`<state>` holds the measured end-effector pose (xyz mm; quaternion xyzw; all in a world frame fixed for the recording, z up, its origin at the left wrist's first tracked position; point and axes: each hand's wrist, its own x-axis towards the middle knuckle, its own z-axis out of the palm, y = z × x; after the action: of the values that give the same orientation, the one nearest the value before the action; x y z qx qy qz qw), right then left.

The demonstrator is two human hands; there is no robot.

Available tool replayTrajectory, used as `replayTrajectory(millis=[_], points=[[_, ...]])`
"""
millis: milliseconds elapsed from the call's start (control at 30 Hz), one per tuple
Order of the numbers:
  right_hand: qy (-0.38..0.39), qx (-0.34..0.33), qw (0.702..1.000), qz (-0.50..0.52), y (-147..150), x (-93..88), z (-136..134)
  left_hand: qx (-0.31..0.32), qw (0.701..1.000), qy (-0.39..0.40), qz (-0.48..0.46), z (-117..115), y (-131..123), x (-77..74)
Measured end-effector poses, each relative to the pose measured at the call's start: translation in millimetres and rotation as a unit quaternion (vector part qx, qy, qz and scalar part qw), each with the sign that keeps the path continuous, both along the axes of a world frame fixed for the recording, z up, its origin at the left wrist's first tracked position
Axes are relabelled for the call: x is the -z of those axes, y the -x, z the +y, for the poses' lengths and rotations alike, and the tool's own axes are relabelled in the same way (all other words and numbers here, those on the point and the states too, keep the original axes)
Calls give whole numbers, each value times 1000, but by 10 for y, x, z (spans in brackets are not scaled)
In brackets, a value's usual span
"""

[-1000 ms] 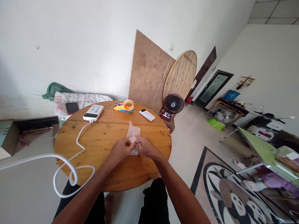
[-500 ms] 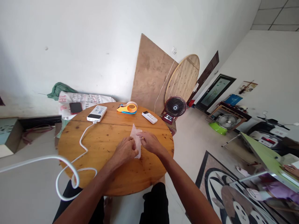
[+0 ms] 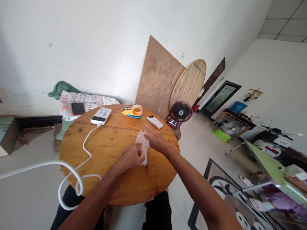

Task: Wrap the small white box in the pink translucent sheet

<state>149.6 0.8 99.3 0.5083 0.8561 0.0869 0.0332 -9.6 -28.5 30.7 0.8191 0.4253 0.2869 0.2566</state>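
A translucent whitish-pink plastic sleeve (image 3: 145,153) lies on the round wooden table (image 3: 105,159) in front of me; I cannot tell what, if anything, is inside it. My left hand (image 3: 133,155) has its fingers curled closed on the sleeve's left side, by its lower half. At the upper right, my right hand (image 3: 156,140) touches the sleeve's edge. Its index finger stretches out past the sleeve's top, apart from the other fingers. Just beyond that hand lies a white remote-like device (image 3: 154,122) with a dark end.
An orange and blue tape dispenser (image 3: 132,111) sits at the table's back edge. Left of it is a white power bank (image 3: 101,115) with a looping white cable (image 3: 84,148). A dark fan (image 3: 181,111) stands behind the right side. Another person's hand (image 3: 297,182) rests at a green table.
My right index finger has lifted and straightened away from the sleeve. The sleeve's pointed top corner now looks lower and rounder. The whole view has shifted slightly.
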Motion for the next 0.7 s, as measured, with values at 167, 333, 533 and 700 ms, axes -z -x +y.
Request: replayTrajectory(millis=[167,333,533,700], points=[[-29,19,999,39,3,117,108,18,999,15,-27,67,-10,45],[-65,16,998,4,33,217,183,29,998,30,-38,123,-37,105],[-26,-1,996,-80,-38,157,213,24,998,8,-54,132,-54,128],[-15,48,999,-7,-60,187,289,26,998,11,-52,131,-43,128]])
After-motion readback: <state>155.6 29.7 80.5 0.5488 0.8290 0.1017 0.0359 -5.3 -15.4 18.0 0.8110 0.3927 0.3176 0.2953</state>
